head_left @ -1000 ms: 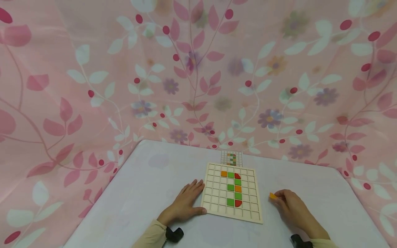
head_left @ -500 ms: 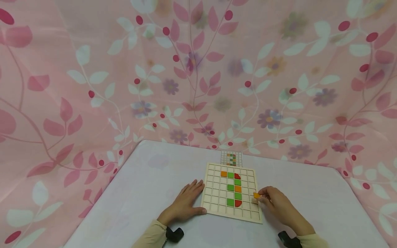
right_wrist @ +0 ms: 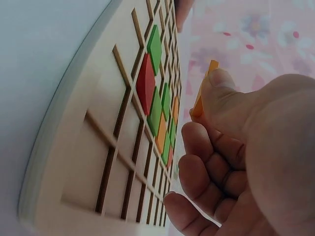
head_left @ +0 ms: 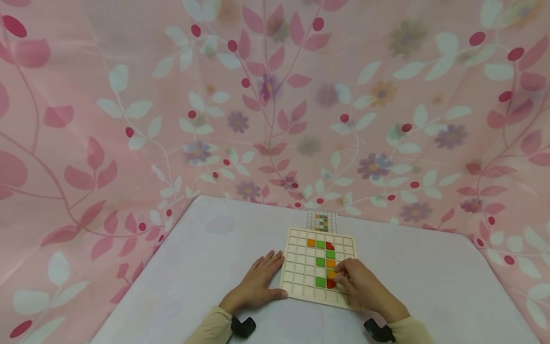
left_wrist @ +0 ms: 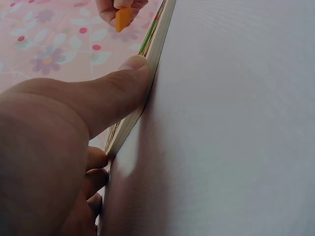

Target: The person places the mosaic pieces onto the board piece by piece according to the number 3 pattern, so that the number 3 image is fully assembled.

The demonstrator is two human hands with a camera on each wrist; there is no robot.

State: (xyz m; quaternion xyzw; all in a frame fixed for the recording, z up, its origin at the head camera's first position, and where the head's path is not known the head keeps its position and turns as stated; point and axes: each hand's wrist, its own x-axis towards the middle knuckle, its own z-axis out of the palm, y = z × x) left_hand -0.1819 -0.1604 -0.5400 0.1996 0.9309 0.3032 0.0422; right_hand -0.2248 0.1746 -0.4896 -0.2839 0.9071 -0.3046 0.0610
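A wooden grid board (head_left: 301, 285) lies on the table, with green, orange and red tiles set in several of its squares. My left hand (head_left: 258, 282) rests at the board's left edge, thumb and fingers spread and touching its side. Over the right-hand part of the board, my right hand (head_left: 365, 286) pinches an orange tile (right_wrist: 205, 88) between thumb and forefinger. In the right wrist view that tile is held above the board, apart from it. A red rounded tile (right_wrist: 146, 84) and a green tile (right_wrist: 154, 49) sit in their squares nearby.
Behind the board, a small card (head_left: 322, 221) shows a printed grid with coloured squares. A white cloth covers the table (head_left: 232, 229). A pink floral curtain (head_left: 275, 119) hangs behind it.
My right hand has moved left from beside the board to over it, carrying the orange tile. The left hand has stayed at the board's edge.
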